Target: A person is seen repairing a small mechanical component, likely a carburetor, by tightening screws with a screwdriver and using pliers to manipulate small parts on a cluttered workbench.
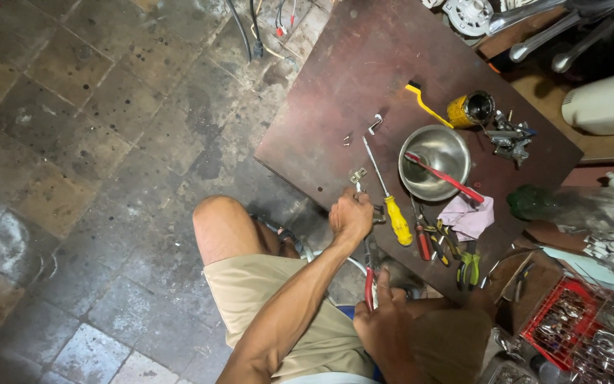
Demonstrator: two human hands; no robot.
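A: Pliers, red-handled, qty 1. Sat in right hand, fingers closed round the handles, nose pointing up toward left hand. Loc: at near edge of brown board, just above the person's lap.

B: Left hand status?

A: Clenched on a small metal part at board edge; bit of it stuck out above the knuckles. Exact kind of part: couldn't tell. Whether plier jaws were touching it: hidden by the hand.

B: Other items on board, pls.

A: Screwdriver, yellow handle, lying just right of left hand, tip pointing away. Steel bowl, round, w/ red-handled tool laid across it. Yellow tin, open top, beyond bowl. Yellow brush, beside tin. Pink rag, below bowl. Assorted hand tools, green/yellow/red grips, in a cluster betw. rag and right hand. Small bent metal bracket, loose, mid-board.

B: Off-board?

A: Red wire basket, lower right, full of metal bits. Clear plastic bottle, on its side, right edge. Person was in tan shorts, knee up, over stained stone floor.
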